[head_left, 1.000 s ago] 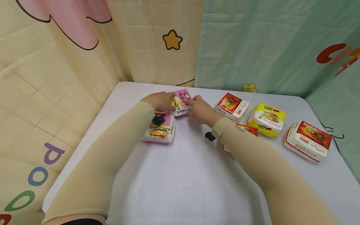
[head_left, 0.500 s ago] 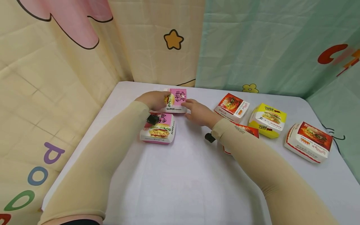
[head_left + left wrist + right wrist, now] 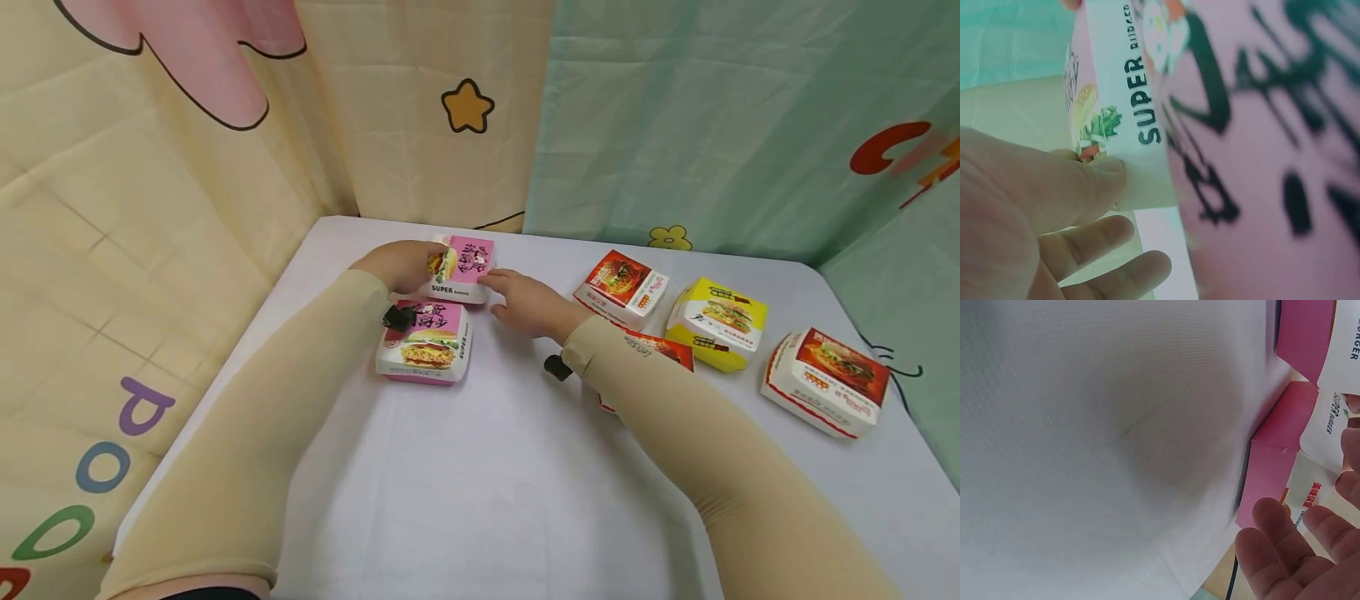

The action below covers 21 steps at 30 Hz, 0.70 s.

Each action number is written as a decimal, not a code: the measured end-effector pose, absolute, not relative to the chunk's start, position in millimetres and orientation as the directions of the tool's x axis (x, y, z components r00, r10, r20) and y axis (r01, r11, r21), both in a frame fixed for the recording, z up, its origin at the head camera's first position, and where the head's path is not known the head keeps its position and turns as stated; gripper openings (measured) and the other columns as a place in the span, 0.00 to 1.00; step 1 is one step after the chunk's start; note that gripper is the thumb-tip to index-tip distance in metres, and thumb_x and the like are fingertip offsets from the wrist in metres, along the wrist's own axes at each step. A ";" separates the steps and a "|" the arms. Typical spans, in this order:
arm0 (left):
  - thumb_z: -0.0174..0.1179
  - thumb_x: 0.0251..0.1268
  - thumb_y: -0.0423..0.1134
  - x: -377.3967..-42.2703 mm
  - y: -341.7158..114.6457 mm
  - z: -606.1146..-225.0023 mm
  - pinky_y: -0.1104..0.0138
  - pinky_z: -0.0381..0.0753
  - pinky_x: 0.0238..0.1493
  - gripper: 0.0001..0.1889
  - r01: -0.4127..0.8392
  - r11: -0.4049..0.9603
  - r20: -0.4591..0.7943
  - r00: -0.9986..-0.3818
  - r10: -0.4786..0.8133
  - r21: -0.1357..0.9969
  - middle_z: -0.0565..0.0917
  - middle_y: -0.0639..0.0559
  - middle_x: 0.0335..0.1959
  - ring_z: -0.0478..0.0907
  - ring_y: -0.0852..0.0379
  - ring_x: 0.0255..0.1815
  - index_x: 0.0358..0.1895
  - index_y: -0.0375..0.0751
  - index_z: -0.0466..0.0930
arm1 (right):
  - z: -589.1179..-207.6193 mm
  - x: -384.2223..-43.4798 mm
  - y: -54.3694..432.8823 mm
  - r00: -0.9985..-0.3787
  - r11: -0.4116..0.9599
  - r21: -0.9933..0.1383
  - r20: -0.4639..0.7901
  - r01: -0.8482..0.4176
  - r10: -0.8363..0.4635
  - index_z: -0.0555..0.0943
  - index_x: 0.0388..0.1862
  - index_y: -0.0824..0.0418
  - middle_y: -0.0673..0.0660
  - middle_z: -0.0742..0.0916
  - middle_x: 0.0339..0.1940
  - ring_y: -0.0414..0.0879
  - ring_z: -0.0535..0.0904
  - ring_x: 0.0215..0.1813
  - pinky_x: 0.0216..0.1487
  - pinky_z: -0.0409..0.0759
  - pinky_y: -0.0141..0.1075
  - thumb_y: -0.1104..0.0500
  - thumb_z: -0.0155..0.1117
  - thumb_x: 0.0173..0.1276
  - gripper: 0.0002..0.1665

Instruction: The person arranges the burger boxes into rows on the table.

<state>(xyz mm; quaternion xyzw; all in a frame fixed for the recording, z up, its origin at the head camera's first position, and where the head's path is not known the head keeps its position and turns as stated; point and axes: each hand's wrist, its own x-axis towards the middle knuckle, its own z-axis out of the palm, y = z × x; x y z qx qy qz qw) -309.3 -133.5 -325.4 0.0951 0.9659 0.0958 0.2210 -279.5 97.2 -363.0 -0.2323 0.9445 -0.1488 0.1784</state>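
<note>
A pink-and-white burger box (image 3: 472,260) lies at the back left of the table. My left hand (image 3: 401,265) holds its left end, and in the left wrist view the thumb (image 3: 1094,184) lies on its white side by the "SUPER" lettering. At its right end is my right hand (image 3: 534,304), fingers extended and at or very close to the side; contact is hard to tell. In the right wrist view the fingertips (image 3: 1272,519) show beside the box's pink wall (image 3: 1272,469). Just in front stands a second pink-and-white burger box (image 3: 426,346).
On the right are a red-and-white box (image 3: 622,283), a yellow-and-white box (image 3: 716,321) and another red-and-white box (image 3: 825,379). One more red-topped box (image 3: 667,348) is partly hidden by my right forearm. Curtains (image 3: 420,167) border the white table (image 3: 480,500).
The far pink burger box has moved left and turned to line up behind the near one. My left hand moved left with it; the right fingers have loosened and extended.
</note>
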 end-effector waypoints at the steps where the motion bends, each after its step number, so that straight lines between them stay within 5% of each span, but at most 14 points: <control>1: 0.47 0.79 0.35 -309.6 -134.9 -325.7 0.37 0.55 0.82 0.36 0.127 0.963 -0.410 -0.886 0.218 0.237 0.62 0.45 0.85 0.57 0.40 0.85 0.86 0.62 0.54 | -363.2 -279.7 96.9 -0.828 0.848 -0.367 -0.269 -0.383 -0.491 0.58 0.87 0.48 0.54 0.59 0.89 0.52 0.54 0.88 0.85 0.58 0.51 0.54 0.59 0.82 0.40; 12: 0.50 0.80 0.38 -310.9 -143.1 -328.8 0.37 0.55 0.82 0.34 0.081 0.955 -0.390 -0.901 0.192 0.284 0.62 0.47 0.85 0.56 0.40 0.85 0.85 0.63 0.57 | -365.6 -281.7 93.0 -0.813 0.842 -0.368 -0.288 -0.394 -0.506 0.56 0.88 0.47 0.53 0.60 0.89 0.51 0.53 0.89 0.86 0.55 0.50 0.54 0.59 0.82 0.41; 21: 0.62 0.73 0.60 -314.6 -135.0 -333.7 0.39 0.62 0.80 0.45 0.096 0.952 -0.389 -0.897 0.210 0.291 0.68 0.43 0.80 0.67 0.42 0.78 0.86 0.54 0.52 | -366.7 -283.9 93.6 -0.800 0.820 -0.396 -0.271 -0.414 -0.535 0.58 0.87 0.47 0.52 0.65 0.87 0.51 0.58 0.87 0.86 0.57 0.50 0.57 0.56 0.82 0.38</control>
